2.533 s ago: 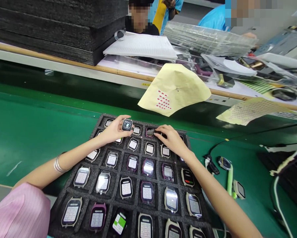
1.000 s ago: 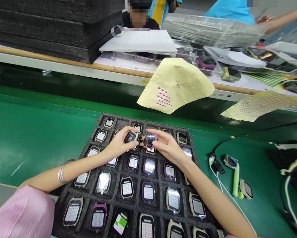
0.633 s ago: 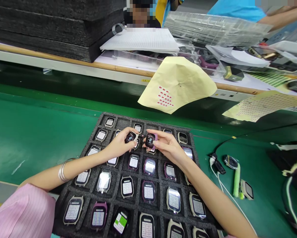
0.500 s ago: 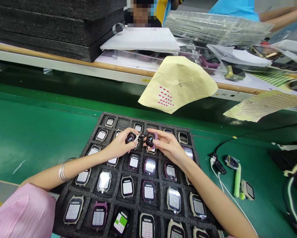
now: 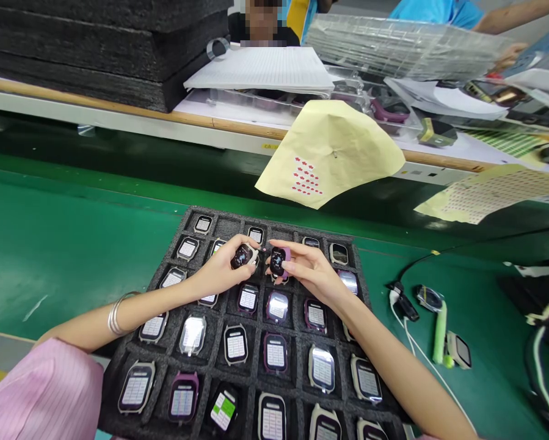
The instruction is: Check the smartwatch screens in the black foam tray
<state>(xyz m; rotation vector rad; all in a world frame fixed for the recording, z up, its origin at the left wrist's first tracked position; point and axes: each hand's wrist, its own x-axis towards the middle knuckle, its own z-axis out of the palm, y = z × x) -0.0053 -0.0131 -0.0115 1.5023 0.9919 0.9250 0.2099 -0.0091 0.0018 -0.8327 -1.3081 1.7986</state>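
A black foam tray (image 5: pixel 223 225) with many compartments holds several square watch faces, most with lit white screens. Over its back rows, my left hand (image 5: pixel 223 266) grips a light-framed watch (image 5: pixel 242 255) between thumb and fingers, its dark screen showing a dial. Just to the right, a purple-framed watch (image 5: pixel 278 260) is pinched in my right hand (image 5: pixel 308 269), thumb at the screen's edge. The two watches are close but apart. Below the hands lie a purple watch (image 5: pixel 183 397) and a watch with a green and white screen (image 5: pixel 223 410).
Black foam blocks (image 5: pixel 72 55) are stacked on a shelf (image 5: pixel 237 129) behind. A yellow sheet (image 5: pixel 342 146) hangs from its edge. Cables (image 5: pixel 407 333), a green strap (image 5: pixel 439 333) and a loose watch (image 5: pixel 458 350) lie right of the tray. People are beyond the shelf.
Both held watches have tilted slightly, and my hands stay almost in place. Beyond the shelf, the arm of a person in blue has shifted.
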